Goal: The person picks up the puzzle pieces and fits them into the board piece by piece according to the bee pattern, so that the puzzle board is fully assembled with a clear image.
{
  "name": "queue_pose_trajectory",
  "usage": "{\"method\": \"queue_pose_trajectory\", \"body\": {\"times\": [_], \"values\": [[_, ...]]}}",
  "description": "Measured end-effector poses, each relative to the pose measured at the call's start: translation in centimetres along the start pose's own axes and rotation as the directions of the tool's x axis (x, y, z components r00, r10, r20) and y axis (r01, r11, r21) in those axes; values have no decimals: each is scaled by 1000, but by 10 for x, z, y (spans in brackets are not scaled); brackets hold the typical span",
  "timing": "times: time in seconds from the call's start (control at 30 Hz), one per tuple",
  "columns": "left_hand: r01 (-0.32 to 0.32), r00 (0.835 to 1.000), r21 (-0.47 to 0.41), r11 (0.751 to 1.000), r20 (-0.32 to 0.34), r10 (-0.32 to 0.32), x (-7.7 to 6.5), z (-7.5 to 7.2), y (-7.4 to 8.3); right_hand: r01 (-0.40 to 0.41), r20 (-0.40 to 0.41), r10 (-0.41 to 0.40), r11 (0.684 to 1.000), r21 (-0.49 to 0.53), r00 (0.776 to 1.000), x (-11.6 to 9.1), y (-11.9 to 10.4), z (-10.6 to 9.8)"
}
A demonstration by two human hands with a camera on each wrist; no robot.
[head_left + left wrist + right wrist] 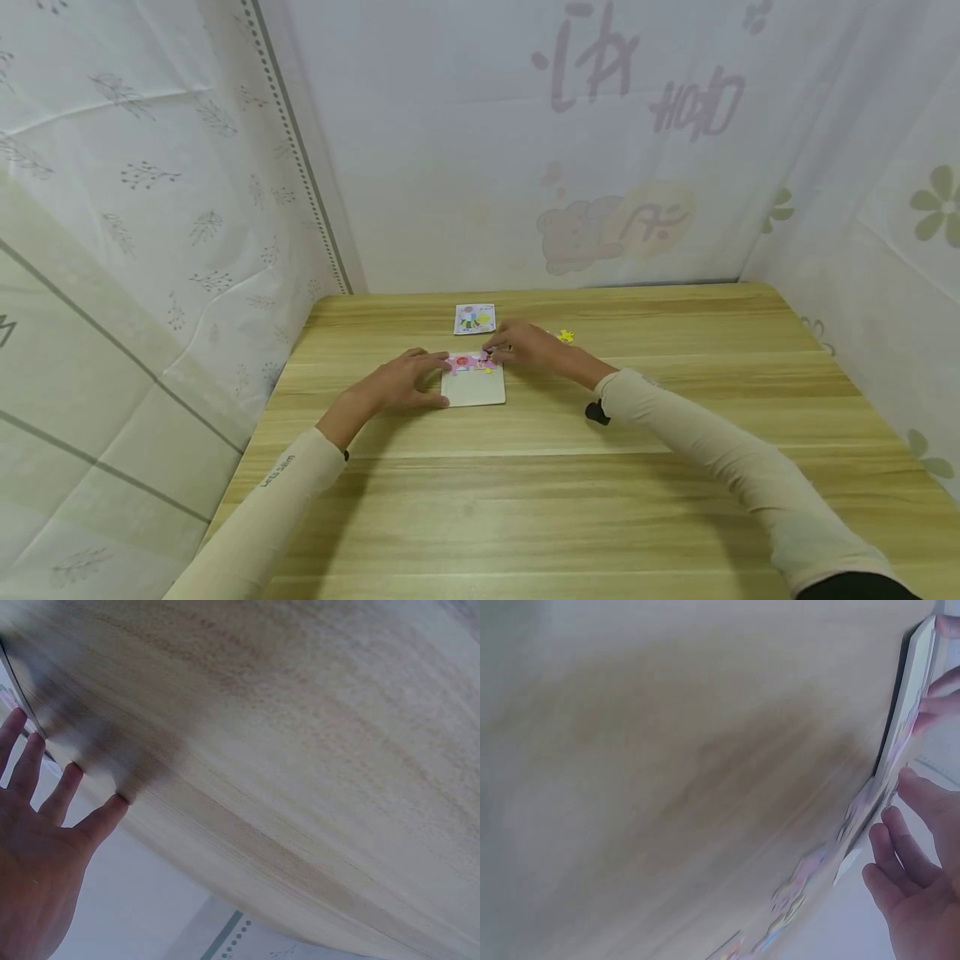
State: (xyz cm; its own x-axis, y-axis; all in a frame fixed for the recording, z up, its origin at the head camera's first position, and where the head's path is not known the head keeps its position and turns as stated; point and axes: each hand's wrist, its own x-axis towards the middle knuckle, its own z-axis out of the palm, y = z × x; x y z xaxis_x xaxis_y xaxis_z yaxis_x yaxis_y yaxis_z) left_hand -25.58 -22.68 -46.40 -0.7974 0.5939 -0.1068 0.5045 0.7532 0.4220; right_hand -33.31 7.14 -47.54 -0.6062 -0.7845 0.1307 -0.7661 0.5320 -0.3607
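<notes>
- Pale printed curtains [457, 158] hang behind a wood-grained desk [600, 517], where a person in cream sleeves [720, 450] works at the center of the frame.
- Puzzle board [474, 388] lies flat between the two hands, its lower part bare and cream-colored, a pink strip of pieces [462, 362] running left to right along its upper edge. Its longer side appears to lie across the frame.
- Left hand [401, 382] is spread at the board's left side, thumb touching near the lower left corner and fingertips at the upper left, fingers extended rather than clenched.
- Right hand [528, 346] reaches in from the right and appears to pinch a small puzzle piece [486, 354] at the board's upper right, at the right end of the pink strip. It is the nearer hand to that corner; the bare area lies below and to the left of its fingertips.
- Yellow piece [566, 336] rests on the desk to the right of the right hand; more loose pieces [802, 874] show low in the right wrist view.
- Picture card [475, 319] lies just above the board, apart from it.
</notes>
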Motion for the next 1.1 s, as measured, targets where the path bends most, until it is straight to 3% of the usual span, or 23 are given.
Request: {"method": "queue_pose_trajectory", "body": {"times": [0.4, 0.63, 1.1], "values": [[-4, 1000, 12, 1000, -2, 4, 1, 1, 0, 22, 32, -23, 999, 38, 999, 5, -22, 10], [-10, 1000, 29, 1000, -7, 10, 2, 1, -2, 80, 24, -81, 996, 51, 996, 11, -34, 15], [-9, 1000, 8, 1000, -10, 9, -1, -2, 3, 69, 72, -68, 997, -16, 995, 21, -46, 27]]}}
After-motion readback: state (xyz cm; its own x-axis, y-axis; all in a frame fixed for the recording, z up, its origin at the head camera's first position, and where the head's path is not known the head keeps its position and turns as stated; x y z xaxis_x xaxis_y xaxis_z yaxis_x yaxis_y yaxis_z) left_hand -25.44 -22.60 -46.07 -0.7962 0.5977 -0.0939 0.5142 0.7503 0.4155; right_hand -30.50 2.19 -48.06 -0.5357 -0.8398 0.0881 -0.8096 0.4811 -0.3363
